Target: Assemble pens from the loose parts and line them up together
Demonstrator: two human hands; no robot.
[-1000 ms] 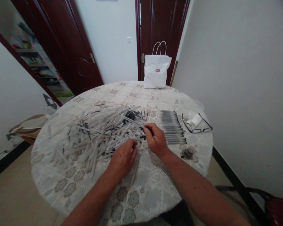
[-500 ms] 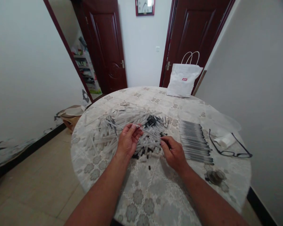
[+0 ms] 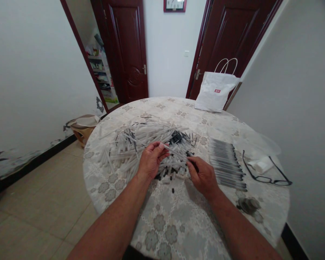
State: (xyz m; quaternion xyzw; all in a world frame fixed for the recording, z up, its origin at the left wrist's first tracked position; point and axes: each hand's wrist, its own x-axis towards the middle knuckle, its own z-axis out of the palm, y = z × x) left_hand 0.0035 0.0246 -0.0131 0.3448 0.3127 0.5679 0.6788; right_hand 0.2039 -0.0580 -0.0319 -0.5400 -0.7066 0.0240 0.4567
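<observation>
Between my two hands a thin translucent pen barrel (image 3: pixel 176 151) is stretched, slanting down to the right. My left hand (image 3: pixel 153 159) pinches its upper left end between thumb and fingers. At the lower right end, my right hand (image 3: pixel 202 174) has its thumb and forefinger closed on the pen barrel; whether a small part is also in those fingers is hidden. Below and behind the hands spreads a heap of loose translucent barrels (image 3: pixel 127 157), mixed with dark thin pieces and black parts (image 3: pixel 176 136). One small black plug (image 3: pixel 173 190) lies apart, nearer to me.
Right of my right hand, several pens (image 3: pixel 226 164) with dark ends lie in a row. Beyond them are black-framed glasses (image 3: pixel 271 179) and a white roll (image 3: pixel 260 164). A dark round object (image 3: pixel 248 205) sits nearer. At the back stands a white paper bag (image 3: pixel 216 92) on the round table (image 3: pixel 157 220).
The view has shifted slightly. Both hands keep hold of the pen barrel in nearly the same pose, and nothing on the table has visibly moved.
</observation>
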